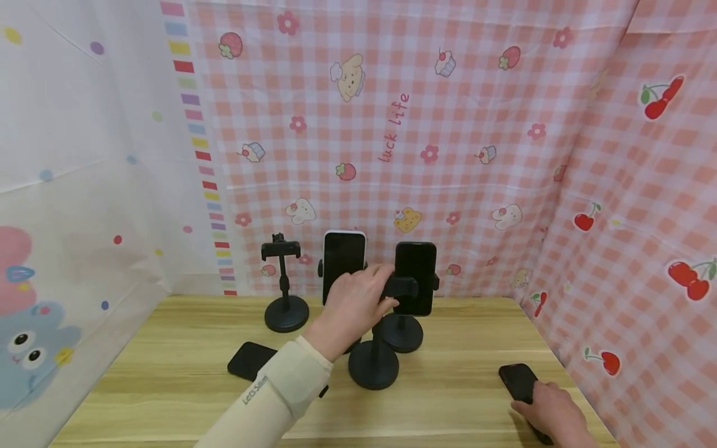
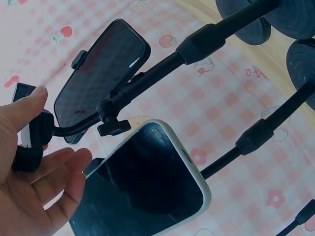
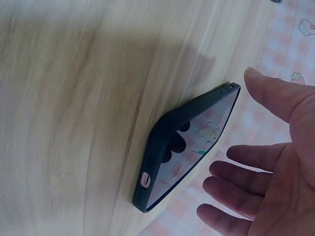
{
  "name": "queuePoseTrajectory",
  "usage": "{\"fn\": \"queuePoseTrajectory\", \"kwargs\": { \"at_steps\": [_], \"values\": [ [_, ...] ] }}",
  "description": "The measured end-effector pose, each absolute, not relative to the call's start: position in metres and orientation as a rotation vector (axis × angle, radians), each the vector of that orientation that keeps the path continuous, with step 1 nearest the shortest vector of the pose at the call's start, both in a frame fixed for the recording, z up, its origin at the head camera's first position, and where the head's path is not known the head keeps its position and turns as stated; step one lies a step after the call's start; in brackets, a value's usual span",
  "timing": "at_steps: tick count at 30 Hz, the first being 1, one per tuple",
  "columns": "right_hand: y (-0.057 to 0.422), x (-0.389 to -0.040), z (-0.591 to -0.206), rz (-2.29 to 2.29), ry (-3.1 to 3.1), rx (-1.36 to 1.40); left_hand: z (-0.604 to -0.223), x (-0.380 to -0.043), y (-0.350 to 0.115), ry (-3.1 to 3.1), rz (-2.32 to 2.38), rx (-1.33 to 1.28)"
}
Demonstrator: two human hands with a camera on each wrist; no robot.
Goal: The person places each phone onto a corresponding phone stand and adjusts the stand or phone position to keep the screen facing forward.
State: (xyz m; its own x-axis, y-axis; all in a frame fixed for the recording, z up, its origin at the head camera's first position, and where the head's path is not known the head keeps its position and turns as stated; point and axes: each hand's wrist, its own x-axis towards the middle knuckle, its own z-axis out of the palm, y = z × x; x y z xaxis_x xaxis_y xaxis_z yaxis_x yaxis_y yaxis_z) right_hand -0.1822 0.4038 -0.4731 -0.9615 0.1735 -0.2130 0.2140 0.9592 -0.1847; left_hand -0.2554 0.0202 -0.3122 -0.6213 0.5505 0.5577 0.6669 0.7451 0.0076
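Note:
My left hand (image 1: pixel 354 305) holds the clamp head of a black phone stand (image 1: pixel 373 368) at the middle of the table. In the left wrist view, the thumb lies across the stand's clamp (image 2: pixel 45 127) and the fingers curve in below it. No phone sits in that clamp. My right hand (image 1: pixel 556 409) is over a black phone (image 1: pixel 518 378) lying on the table at the right. In the right wrist view, the thumb and fingers are spread beside the phone (image 3: pixel 197 130), with gaps between them and it.
Behind my left hand, a white-edged phone (image 1: pixel 344 254) and a black-cased phone (image 1: pixel 416 261) stand upright in two other holders. A stand without a phone (image 1: pixel 285 289) is at the back left. Another dark phone (image 1: pixel 250 359) lies near my left forearm. Patterned cloth (image 1: pixel 476 124) encloses the table.

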Motion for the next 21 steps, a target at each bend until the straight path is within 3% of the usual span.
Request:
{"fn": "queuePoseTrajectory", "kwargs": {
  "at_steps": [21],
  "values": [
    [0.412,-0.178,-0.477,-0.348,2.786,0.414,-0.316,-0.253,-0.002,-2.339,-0.326,-0.91]
  ]
}}
